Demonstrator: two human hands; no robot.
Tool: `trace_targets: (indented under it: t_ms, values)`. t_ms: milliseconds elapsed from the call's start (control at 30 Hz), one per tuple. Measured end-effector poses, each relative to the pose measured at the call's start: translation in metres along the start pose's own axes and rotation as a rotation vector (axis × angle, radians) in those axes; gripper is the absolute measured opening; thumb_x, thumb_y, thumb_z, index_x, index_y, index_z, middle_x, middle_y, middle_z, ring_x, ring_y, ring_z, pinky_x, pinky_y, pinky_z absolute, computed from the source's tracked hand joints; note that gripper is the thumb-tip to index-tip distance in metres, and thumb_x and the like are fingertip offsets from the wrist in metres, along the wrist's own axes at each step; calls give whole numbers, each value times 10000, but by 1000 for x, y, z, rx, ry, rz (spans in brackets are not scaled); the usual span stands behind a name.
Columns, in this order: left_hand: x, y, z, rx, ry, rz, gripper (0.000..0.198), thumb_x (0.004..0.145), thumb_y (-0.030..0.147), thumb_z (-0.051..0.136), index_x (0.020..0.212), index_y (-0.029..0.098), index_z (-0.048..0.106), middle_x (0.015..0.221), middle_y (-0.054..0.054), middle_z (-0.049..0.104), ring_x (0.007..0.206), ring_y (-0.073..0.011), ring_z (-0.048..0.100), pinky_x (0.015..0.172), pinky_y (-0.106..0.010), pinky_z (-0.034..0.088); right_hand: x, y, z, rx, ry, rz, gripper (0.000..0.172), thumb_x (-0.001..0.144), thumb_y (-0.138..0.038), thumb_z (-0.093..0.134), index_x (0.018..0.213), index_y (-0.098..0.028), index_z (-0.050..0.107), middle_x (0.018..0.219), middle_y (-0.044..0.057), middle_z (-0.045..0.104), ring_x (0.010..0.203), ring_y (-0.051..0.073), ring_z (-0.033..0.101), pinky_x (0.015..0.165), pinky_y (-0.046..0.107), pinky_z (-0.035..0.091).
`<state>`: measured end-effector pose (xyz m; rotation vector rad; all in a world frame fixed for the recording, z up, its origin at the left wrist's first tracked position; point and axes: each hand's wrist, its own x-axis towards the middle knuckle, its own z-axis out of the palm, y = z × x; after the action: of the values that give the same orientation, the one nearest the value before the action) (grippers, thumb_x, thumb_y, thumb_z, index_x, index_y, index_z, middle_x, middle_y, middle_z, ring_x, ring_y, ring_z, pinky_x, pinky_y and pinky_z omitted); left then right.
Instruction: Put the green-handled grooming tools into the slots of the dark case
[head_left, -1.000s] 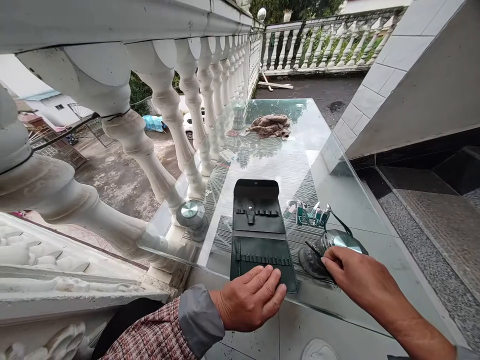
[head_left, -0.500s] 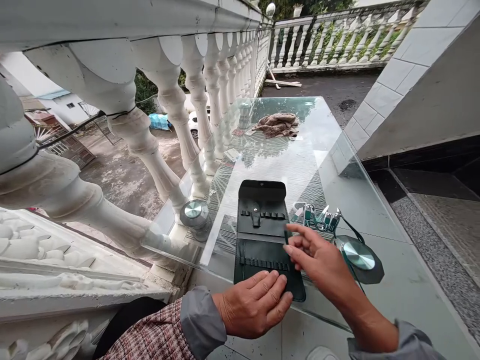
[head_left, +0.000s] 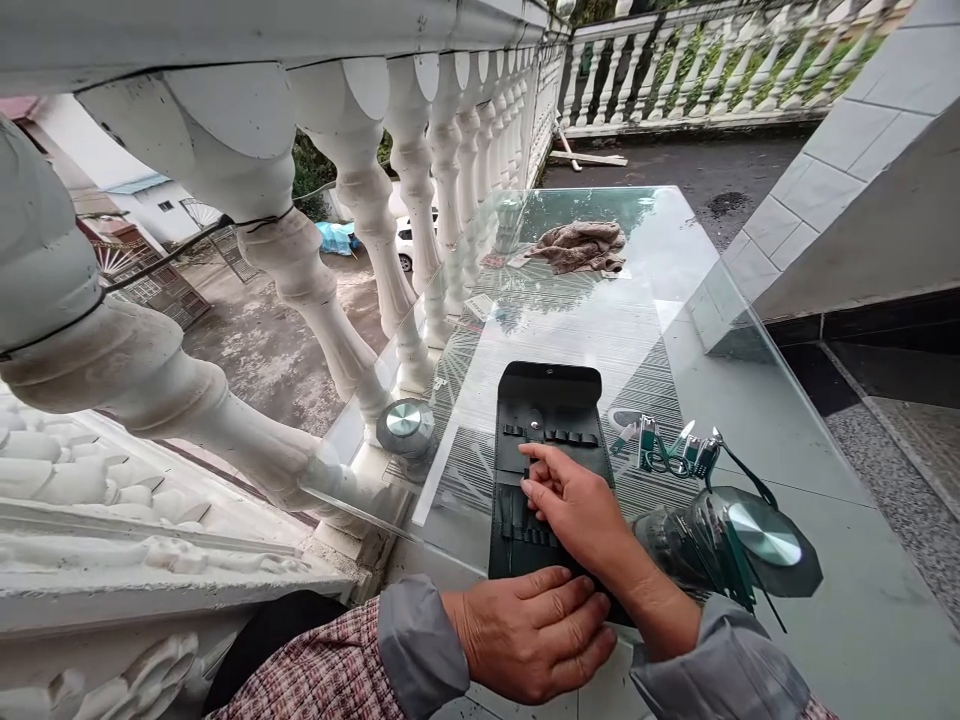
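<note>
Near the lower middle of the frame, a black case [head_left: 551, 408] lies unfolded on the glass counter [head_left: 585, 325]. The left hand [head_left: 534, 632] lies flat across its bottom end, fingers straight. Above the case, the right hand [head_left: 577, 505] has thumb and pointing finger bent close; I cannot tell if they pinch something. Little green tools [head_left: 647, 443] sit to the right.

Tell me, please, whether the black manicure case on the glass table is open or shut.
Open: the black manicure case lies spread out, its end flap extended at the far end and its elastic loops exposed.
</note>
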<state>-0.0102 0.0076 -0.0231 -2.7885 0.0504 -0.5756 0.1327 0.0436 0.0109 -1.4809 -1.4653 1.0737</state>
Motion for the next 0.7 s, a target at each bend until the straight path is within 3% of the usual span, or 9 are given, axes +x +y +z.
trace_targets:
  t_ms: [133,333,567,700]
  values:
    - [0,1,1,-10,23,-24,346,905,264,398,1166,101,556,1220,-123,573,1161,-247,521,1031,-385,402,3,0,3,-74,50,-34,368,758,-226,476,1120,-199,536,745,-15,559,614,121,544,617,271,465]
    - [1,2,0,-11,-2,-25,348,895,255,404,1166,95,551,1226,-132,566,1162,-246,520,1026,-383,405,5,-1,6,-101,8,-39,343,772,-220,469,1107,-195,538,736,-17,569,624,128,551,651,282,459]
    - [3,-2,-3,-9,73,-27,329,887,237,410,1119,96,595,1177,-114,603,1141,-248,536,1037,-379,391,6,0,2,-466,104,-209,236,851,-232,428,1009,-176,594,907,72,602,850,197,553,787,349,434]
    - [3,-2,-3,-14,84,-30,322,882,224,418,1110,90,603,1165,-117,609,1140,-255,536,1039,-387,388,5,0,2,-559,47,-240,215,878,-241,423,868,-183,630,869,68,582,850,191,529,777,333,426]
